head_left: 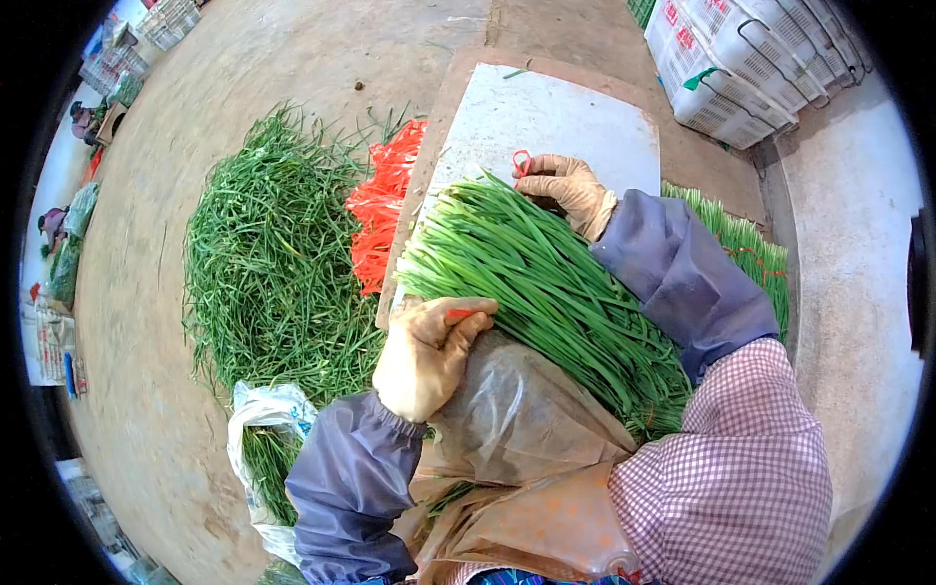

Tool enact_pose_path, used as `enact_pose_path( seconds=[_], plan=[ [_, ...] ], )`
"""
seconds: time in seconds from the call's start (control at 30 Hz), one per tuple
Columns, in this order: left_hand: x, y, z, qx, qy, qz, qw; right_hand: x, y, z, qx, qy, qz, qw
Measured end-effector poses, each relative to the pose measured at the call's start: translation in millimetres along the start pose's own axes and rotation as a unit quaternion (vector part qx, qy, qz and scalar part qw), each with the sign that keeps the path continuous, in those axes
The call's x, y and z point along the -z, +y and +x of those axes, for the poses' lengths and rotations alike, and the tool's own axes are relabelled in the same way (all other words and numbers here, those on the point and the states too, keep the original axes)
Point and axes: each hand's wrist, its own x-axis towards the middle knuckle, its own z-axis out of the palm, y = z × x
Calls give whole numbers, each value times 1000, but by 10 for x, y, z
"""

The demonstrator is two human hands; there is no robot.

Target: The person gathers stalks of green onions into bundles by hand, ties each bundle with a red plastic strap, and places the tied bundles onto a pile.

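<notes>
Right hand [573, 195] first: it wears a tan glove and is up by the far end of the long green stalks [546, 278]. Its thumb and finger are pinched together on a thin red loop [522, 164]. Left hand [421, 359] has a tan glove too. It is on the near side of the stalks, and its thumb and finger are closed on a small red strip [458, 313]. I cannot tell if the loop and the strip are one piece.

The stalks are in a big pile between the two hands. Their pale ends lie on a white board [556, 109], and their dark green ends point back toward the person's right side. A brown plastic sheet [507, 395] hangs over the person's front, just beside the stalks.

To the left of the board is a bunch of bright red strips [382, 219]. Past that, a big messy heap of green leaves [273, 263] sits on the floor [146, 322]. A white bag [249, 468] with more green in it is near the left arm. On the right, tied green bunches [746, 249] stand close together. White crates [741, 68] are stacked farther off.
</notes>
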Motion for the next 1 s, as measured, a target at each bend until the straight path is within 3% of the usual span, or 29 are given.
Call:
enact_pose_path(
  seconds=[0.07, 0.2, 0.3, 0.33, 0.43, 0.47, 0.57, 0.6, 0.73, 0.9, 1.0],
  plan=[
    [16, 169, 9, -18, -33, 70, 997, -11, 20, -38, 9, -14, 7, 1000],
    [-76, 240, 56, 5, -54, 48, 997, -71, 25, -157, 25, -47, -11, 999],
    [-111, 402, 144, -193, -33, 323, 926, -221, 47, -326, 46, -29, -30, 998],
    [-120, 512, 163, -160, -73, 382, 907, -244, 51, -380, 56, -41, -64, 996],
    [-163, 466, 387, -392, -47, 447, 803, -322, 94, -451, 104, -58, -80, 990],
    [-192, 322, 466, -398, -53, 445, 800, -297, 117, -437, 125, -59, -84, 987],
    [-214, 142, 628, -307, -13, 324, 895, -255, -23, -492, -27, -37, 21, 999],
    [-187, 104, 676, -278, -17, 266, 923, -239, 24, -455, -7, -31, 19, 999],
    [-183, 32, 684, -216, -12, 248, 944, -181, 137, -529, 64, -55, -32, 996],
    [-225, 92, 713, -118, -19, 267, 956, -191, 226, -576, 77, -45, -99, 991],
    [-263, 70, 749, -115, -1, 292, 950, -210, 210, -589, 85, -30, -124, 988]
  ],
)
